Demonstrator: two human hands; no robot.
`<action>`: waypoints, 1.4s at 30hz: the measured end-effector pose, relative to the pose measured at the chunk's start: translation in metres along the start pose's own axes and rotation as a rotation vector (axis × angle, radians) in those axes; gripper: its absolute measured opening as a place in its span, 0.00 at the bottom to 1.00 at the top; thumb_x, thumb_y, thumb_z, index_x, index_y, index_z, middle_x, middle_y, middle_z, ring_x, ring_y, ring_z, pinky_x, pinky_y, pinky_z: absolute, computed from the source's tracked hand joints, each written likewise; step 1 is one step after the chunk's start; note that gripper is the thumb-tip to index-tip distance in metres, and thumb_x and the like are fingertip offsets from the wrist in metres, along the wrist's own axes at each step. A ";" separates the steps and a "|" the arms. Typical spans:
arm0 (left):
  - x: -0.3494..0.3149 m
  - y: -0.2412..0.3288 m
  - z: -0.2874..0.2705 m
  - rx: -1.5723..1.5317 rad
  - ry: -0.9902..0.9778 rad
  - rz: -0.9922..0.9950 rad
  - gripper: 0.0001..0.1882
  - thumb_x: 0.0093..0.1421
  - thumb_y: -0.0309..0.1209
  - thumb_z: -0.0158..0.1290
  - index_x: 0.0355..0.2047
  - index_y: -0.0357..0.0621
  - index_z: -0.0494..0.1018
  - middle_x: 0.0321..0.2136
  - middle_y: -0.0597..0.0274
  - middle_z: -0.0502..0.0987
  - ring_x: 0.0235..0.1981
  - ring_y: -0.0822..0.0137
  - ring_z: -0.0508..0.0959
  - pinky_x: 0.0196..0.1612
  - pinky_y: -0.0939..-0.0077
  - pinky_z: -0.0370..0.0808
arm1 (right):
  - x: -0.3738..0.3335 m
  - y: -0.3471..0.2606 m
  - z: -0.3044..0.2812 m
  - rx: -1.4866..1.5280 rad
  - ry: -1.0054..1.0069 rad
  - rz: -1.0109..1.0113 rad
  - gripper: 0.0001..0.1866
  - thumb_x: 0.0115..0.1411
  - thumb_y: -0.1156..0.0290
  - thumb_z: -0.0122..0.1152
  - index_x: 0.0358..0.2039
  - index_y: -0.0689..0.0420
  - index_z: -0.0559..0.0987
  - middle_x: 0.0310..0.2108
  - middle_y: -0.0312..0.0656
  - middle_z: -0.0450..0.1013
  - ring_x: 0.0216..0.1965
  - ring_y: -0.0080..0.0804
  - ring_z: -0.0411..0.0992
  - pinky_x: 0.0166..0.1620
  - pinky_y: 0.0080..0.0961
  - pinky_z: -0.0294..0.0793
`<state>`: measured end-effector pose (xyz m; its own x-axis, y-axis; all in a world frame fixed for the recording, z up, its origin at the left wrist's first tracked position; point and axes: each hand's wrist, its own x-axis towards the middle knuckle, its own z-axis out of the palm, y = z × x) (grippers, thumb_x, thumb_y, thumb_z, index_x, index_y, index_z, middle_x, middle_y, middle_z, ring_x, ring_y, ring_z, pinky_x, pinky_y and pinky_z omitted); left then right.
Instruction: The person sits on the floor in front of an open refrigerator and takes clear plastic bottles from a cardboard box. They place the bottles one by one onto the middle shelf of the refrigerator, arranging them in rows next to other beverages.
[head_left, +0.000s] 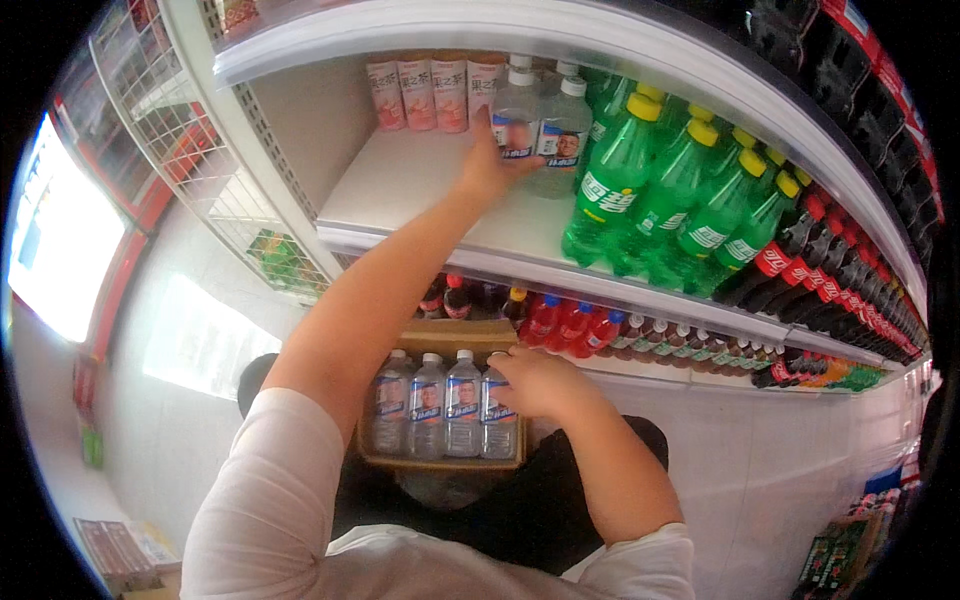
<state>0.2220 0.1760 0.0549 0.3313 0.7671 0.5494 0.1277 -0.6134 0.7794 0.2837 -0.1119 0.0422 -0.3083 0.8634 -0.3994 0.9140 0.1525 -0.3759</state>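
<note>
My left hand reaches up onto the shelf. Its thumb and fingers are around the lower part of a clear bottle with a white cap and blue label. A second clear bottle stands just right of it. Over my lap is an open cardboard box holding several matching clear bottles. My right hand is at the box's right side, its fingers curled round the upper part of the rightmost bottle. Part of that bottle is hidden by the fingers.
Pink drink cartons line the shelf's back left. Green bottles with yellow caps and dark cola bottles fill its right side. The shelf's front edge runs above a lower row with red bottles. A wire rack stands left.
</note>
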 end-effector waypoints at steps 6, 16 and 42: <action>-0.015 0.016 0.002 0.118 0.090 -0.032 0.58 0.53 0.34 0.70 0.70 0.32 0.39 0.67 0.31 0.56 0.64 0.37 0.66 0.63 0.54 0.68 | 0.008 0.008 0.005 0.012 -0.009 -0.017 0.26 0.62 0.55 0.62 0.57 0.54 0.74 0.53 0.54 0.73 0.57 0.54 0.71 0.57 0.46 0.72; -0.200 0.099 -0.114 0.113 -0.516 0.248 0.21 0.55 0.25 0.58 0.50 0.35 0.72 0.48 0.43 0.75 0.51 0.42 0.75 0.54 0.47 0.72 | 0.025 -0.017 0.021 0.136 -0.175 -0.014 0.18 0.64 0.59 0.61 0.43 0.63 0.79 0.42 0.58 0.76 0.49 0.56 0.75 0.52 0.47 0.74; -0.270 0.017 -0.106 0.562 -1.400 -0.427 0.44 0.56 0.52 0.63 0.66 0.48 0.56 0.63 0.47 0.64 0.60 0.39 0.71 0.57 0.30 0.66 | 0.102 -0.014 0.092 -0.101 -0.252 0.224 0.40 0.61 0.54 0.59 0.72 0.40 0.57 0.60 0.52 0.71 0.57 0.53 0.72 0.60 0.53 0.69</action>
<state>0.0351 -0.0214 -0.0485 0.7114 0.3138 -0.6288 0.6484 -0.6381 0.4151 0.2146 -0.0702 -0.0705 -0.1407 0.7367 -0.6615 0.9840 0.0300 -0.1758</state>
